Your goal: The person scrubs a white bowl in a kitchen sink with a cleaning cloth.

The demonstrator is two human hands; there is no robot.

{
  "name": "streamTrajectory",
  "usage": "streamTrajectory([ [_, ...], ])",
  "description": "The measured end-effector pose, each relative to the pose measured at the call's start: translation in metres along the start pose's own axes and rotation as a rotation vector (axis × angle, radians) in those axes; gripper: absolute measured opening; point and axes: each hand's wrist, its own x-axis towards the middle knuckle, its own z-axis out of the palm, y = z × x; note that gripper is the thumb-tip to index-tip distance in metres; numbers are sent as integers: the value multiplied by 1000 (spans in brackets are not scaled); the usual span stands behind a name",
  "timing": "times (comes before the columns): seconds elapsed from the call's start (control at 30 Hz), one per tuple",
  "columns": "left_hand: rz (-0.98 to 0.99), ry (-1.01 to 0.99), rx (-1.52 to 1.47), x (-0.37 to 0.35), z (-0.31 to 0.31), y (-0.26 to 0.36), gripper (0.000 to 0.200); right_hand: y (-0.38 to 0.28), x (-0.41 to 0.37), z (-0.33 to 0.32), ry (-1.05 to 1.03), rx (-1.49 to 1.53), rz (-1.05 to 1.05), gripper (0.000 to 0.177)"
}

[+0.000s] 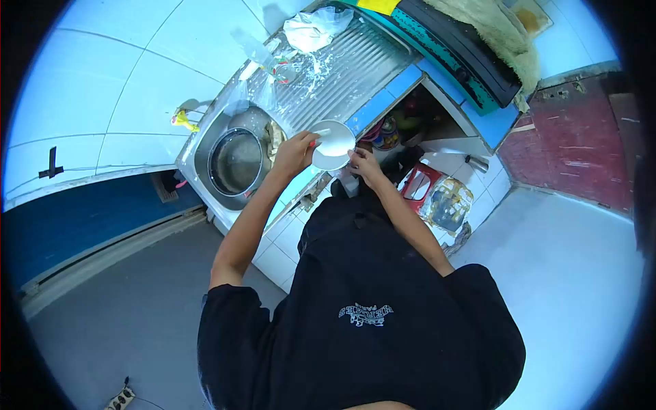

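A white bowl point(333, 144) is held between both hands over the front edge of the steel sink counter. My left hand point(295, 153) grips its left rim, with a small pink thing, perhaps a sponge, showing at the fingers. The bowl's right rim is pinched by my right hand point(363, 163). A dark round pot point(236, 162) sits in the sink basin point(205, 147) just left of my left hand.
A ribbed steel drainboard point(342, 68) carries clear plastic bags point(311, 31) and a glass. A yellow tap point(183, 121) is on the tiled wall. Bottles and packets fill the open space under the counter point(437, 198). A power strip point(121, 398) lies on the grey floor.
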Motion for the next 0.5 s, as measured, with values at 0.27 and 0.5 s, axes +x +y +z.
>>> streamTrajectory([
  [0.27, -59, 206, -46, -27, 18, 9, 15, -7, -9, 2, -7, -53, 12, 68],
  [0.5, -97, 318, 91, -9, 36, 17, 16, -2, -8, 4, 33, -82, -28, 60],
])
